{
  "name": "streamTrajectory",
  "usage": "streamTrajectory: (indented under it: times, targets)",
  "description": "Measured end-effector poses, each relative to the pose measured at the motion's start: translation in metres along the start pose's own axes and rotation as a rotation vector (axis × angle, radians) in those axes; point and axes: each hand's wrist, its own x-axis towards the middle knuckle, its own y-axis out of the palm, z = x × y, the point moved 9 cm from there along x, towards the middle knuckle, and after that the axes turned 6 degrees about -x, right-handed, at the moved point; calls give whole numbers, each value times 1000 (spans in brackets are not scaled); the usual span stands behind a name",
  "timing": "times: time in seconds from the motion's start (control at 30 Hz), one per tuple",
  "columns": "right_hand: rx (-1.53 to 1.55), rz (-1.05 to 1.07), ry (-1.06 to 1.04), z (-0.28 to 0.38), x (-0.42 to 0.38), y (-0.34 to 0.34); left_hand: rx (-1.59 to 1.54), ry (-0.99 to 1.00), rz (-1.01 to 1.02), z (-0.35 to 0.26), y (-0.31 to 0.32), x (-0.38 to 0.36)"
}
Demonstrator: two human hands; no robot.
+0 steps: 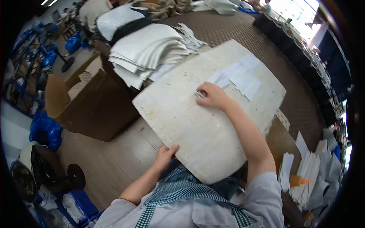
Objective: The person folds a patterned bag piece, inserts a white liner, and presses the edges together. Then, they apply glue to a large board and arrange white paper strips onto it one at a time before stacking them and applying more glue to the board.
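Note:
A large, pale, worn board lies in front of me, its near end close to my apron. My left hand grips the board's left near edge, thumb on top and the other fingers hidden underneath. Above the middle of the board, my right hand is closed with its fingers curled. A small whitish thing shows at those fingertips, too small and blurred to name. Just beyond the right hand, thin white strips lie overlapped on the board's far right part.
Stacked white sheets rise beyond the board's left side. An open cardboard box stands on the floor at left. To the right are an orange-tipped bottle and a bundle of white strips. A brown textured surface extends behind.

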Motion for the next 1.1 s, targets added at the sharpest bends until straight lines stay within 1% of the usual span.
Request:
streamTrajectory:
  times: [0.03,0.07,0.1,0.13,0.17,0.2,0.3,0.33,0.43,0.53,0.63,0.7,0.73,0.8,0.87,0.97,1.07,1.1]
  targets:
    - [-22,-18,-41,-3,-2,3,110,-27,-21,2,-5,0]
    - [-44,-44,-94,-4,2,8,42,-35,-59,10,-7,2]
    - [-110,15,13,-4,5,11,81,-26,-35,20,-13,9]
    - [-140,36,38,-1,6,11,49,-20,11,19,-8,8]
    - [-180,54,51,5,9,11,52,-61,51,17,-4,8]
    - [-224,78,88,6,9,11,46,-46,36,11,-3,5]
    - [-333,137,84,12,12,14,42,-53,35,9,0,4]
    - [-430,143,71,16,14,20,33,-52,35,13,-1,6]
    - [-626,75,69,20,14,40,-7,-52,39,14,-3,7]
    - [-567,-28,34,17,7,35,0,-58,41,13,-1,5]
    - [-370,-93,14,12,0,16,14,-50,-4,11,-5,4]
    - [-192,-119,90,8,-5,2,54,-54,-13,4,-2,2]
    - [-125,-165,69,6,-8,-2,34,-31,-11,7,-5,4]
    - [-153,-222,62,10,-12,-2,-15,-35,-43,-1,2,0]
    - [-265,-283,83,24,-15,-3,71,-39,-35,2,-6,2]
    - [-303,-390,-2,24,-17,2,69,-50,-24,-2,-4,0]
    - [-299,-415,-59,22,-18,2,55,-41,-33,1,-7,2]
    - [-348,-433,-57,22,-17,2,47,-34,-36,1,-7,3]
